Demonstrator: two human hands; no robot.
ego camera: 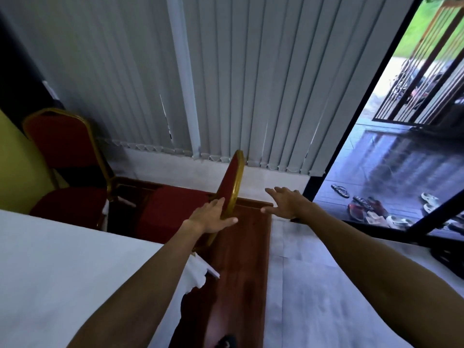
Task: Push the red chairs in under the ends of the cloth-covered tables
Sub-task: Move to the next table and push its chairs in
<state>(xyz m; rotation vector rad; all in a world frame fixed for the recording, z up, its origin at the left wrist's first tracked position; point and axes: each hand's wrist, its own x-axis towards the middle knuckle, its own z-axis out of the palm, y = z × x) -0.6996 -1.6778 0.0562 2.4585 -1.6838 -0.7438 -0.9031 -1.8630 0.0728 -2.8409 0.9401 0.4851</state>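
Two red chairs (67,156) with gold frames stand at the far end of a white cloth-covered table (50,272), which fills the near left. The nearer chair (173,209) is seen edge-on, with its seat just beyond the table's far right corner and its back rising to the right. The other chair stands farther left beside a yellow surface (12,172).

The person's left hand (211,219) rests on the nearer chair's back. Its fingers lie straight along the red padding, and the thumb reaches across the gold frame's near edge, so the hand presses rather than clasps. The right hand (288,202) hovers just right of the chair with its fingers spread wide, touching nothing.

Below the hands, a strip of reddish-brown floor (238,259) runs toward the wall beside pale grey flooring (313,285). Grey vertical blinds (251,84) hang across the far wall. At right an open doorway shows a dark tiled porch (389,159), where several pairs of sandals (364,207) lie scattered near the threshold.
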